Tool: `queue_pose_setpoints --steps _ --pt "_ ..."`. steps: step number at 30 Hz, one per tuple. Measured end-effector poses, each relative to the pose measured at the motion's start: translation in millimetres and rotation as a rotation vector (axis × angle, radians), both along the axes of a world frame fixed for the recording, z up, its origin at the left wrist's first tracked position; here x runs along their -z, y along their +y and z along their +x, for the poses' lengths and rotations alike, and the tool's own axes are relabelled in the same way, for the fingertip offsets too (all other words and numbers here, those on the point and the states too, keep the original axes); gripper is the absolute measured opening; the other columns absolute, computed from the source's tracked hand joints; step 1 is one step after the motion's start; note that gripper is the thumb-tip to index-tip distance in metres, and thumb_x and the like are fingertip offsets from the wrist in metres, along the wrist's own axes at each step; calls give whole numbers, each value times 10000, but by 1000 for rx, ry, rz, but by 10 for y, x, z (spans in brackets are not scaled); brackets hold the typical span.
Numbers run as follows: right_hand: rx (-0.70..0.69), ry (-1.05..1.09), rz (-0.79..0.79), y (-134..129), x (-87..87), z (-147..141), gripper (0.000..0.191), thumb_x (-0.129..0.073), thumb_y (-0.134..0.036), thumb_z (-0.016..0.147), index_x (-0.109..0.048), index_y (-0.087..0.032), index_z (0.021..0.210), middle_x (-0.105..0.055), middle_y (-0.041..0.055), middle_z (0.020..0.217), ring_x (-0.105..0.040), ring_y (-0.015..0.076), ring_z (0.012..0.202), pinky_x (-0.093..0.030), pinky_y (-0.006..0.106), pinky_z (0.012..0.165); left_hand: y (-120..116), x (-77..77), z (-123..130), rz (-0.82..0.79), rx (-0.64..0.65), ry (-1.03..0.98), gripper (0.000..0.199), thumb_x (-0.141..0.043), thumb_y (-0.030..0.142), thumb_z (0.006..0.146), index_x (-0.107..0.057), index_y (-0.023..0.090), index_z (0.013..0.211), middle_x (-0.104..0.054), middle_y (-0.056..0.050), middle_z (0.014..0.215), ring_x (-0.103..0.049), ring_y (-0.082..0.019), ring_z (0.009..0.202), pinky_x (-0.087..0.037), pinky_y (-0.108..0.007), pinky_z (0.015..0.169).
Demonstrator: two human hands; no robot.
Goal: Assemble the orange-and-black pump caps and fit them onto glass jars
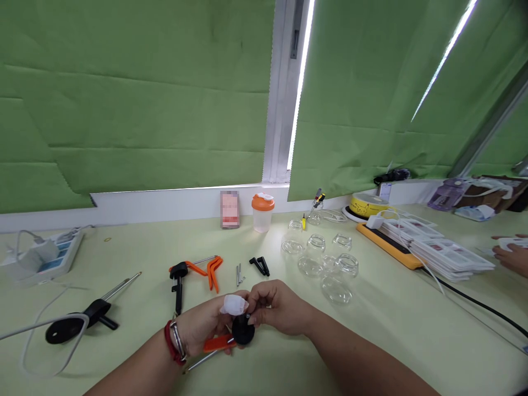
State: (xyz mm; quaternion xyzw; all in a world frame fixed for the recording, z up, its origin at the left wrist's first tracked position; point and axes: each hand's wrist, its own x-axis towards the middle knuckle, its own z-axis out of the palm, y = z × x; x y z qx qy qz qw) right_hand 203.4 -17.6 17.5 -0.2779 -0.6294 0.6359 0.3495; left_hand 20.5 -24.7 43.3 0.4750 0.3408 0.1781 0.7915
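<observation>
My left hand (206, 324) is closed around a black round-headed piece (243, 330) with an orange arm (216, 344) and a thin metal rod (202, 363). A whitish translucent piece (234, 305) sits at the thumb side of this hand; I cannot tell how it is held. My right hand (274, 308) pinches at the top edge of the black piece, and whatever lies between its fingertips is too small to make out. Just beyond the hands lie small metal pins (238, 274), two black bent pieces (259, 266) and orange V-shaped handles (213, 272).
A black-and-orange assembly (179, 280) and a black rod tool (94, 313) lie left. Glass jars (313, 256) stand right, near an orange power strip (388, 246) and stacked white trays (441, 250). An orange-lidded cup (263, 213) stands behind. Another person's hand (513, 257) shows far right.
</observation>
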Motion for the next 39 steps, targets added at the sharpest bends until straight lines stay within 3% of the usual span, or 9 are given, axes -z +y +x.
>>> queue_pose_setpoints --steps 8,14,28,33,39 --pt "6 -4 59 7 7 -2 220 -760 -288 622 -652 -128 729 -611 0 721 -559 88 587 -474 246 590 -1 -6 2 1 -11 8 306 -596 390 631 -524 190 850 -555 -34 810 -556 -159 606 -390 -241 464" --pt "-1 11 -20 6 16 -11 281 -783 -317 589 -618 -125 712 -607 -10 685 -559 90 587 -478 254 595 5 9 -13 -10 -25 21 295 -590 392 646 -532 193 856 -561 -31 797 -564 -161 610 -404 -247 476" --pt "1 -7 25 -1 1 -3 268 -773 -330 602 -657 -138 749 -612 -3 725 -555 96 597 -475 262 605 6 21 -14 -3 -11 -22 296 -598 397 652 -544 191 857 -569 -36 812 -565 -153 601 -404 -233 455" --pt "6 -8 -6 -1 -6 -5 274 -775 -336 597 -613 -129 673 -596 -12 667 -544 91 573 -467 257 589 6 11 -10 -4 -3 -20 283 -597 383 657 -541 196 863 -575 -33 827 -565 -147 607 -416 -230 462" --pt "4 -14 23 -3 -3 -5 255 -758 -317 614 -643 -130 741 -608 -3 711 -551 91 580 -472 262 599 0 -9 5 -9 -8 -13 306 -608 404 627 -517 192 828 -564 -31 813 -573 -160 612 -404 -223 443"
